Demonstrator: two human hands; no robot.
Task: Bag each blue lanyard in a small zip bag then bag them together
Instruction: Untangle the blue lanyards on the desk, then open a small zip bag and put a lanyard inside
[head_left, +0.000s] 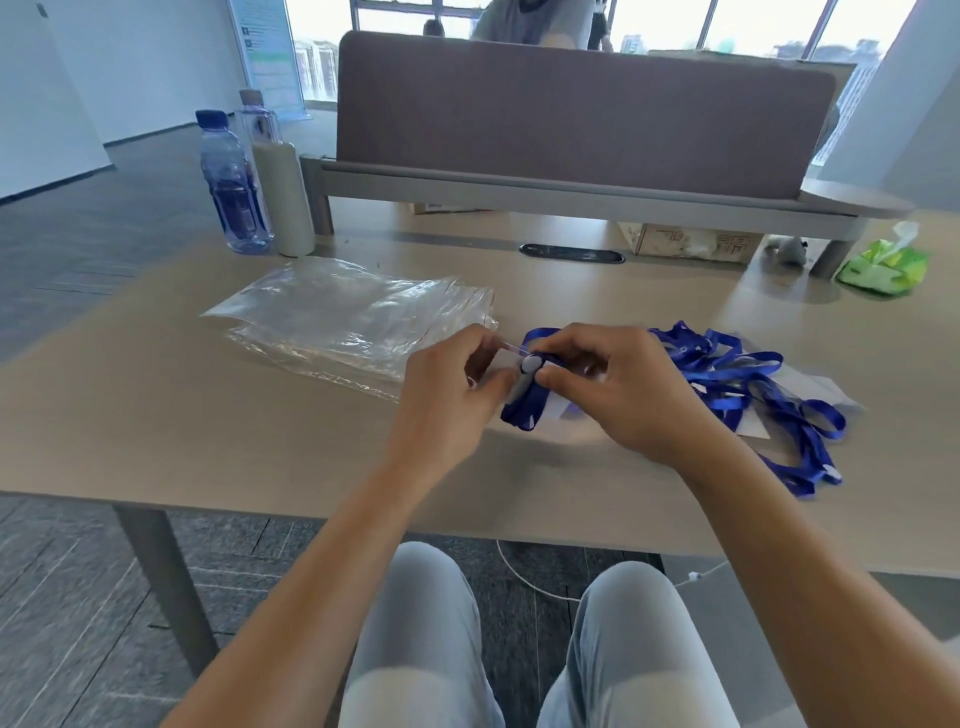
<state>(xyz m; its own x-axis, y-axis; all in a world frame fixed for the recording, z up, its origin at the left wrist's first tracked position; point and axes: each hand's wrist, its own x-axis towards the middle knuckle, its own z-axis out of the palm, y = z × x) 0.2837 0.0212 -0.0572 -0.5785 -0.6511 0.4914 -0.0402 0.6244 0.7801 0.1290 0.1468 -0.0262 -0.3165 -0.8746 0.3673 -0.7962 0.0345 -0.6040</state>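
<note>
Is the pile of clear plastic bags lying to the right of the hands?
No, the pile of clear bags lies left of both hands; the loose blue lanyards lie to the right.

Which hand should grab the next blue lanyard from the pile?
Probably the right hand: the loose lanyards lie just beside it, on its side of the table. The left hand sits nearer the zip bags.

We found no text that we could read: the poster (270, 52) standing at the far left window carried lines of print too small and blurred to make out, and the label on the blue water bottle (234, 192) was only a dark blue band. The cardboard box (691, 241) under the desk divider bore printed marks that we could not decipher, and the white spots on the blue lanyards (748, 384) stayed illegible
</note>
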